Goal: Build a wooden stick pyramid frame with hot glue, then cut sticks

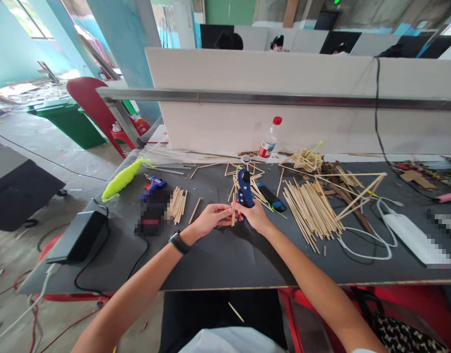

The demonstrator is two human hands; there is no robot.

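Observation:
My right hand [257,216] is wrapped round the handles of a blue hand cutter [244,189], whose dark head points away from me. My left hand [209,218] pinches short thin wooden sticks [233,215] upright beside the tool; their exact number is unclear. The two hands almost touch above the dark table [225,267]. Just beyond them lie loose sticks [260,196] and a blue and black utility knife [271,197]. To the right spreads a big pile of long sticks [311,211]; a small bundle of short sticks [178,205] lies left.
A plastic bottle with a red cap [268,142] stands by the white partition [218,125]. At left are a blue glue gun [154,183], a yellow-green bag [122,180] and a black box [77,238]. Stick frames [358,196] and a white power strip [412,235] lie right.

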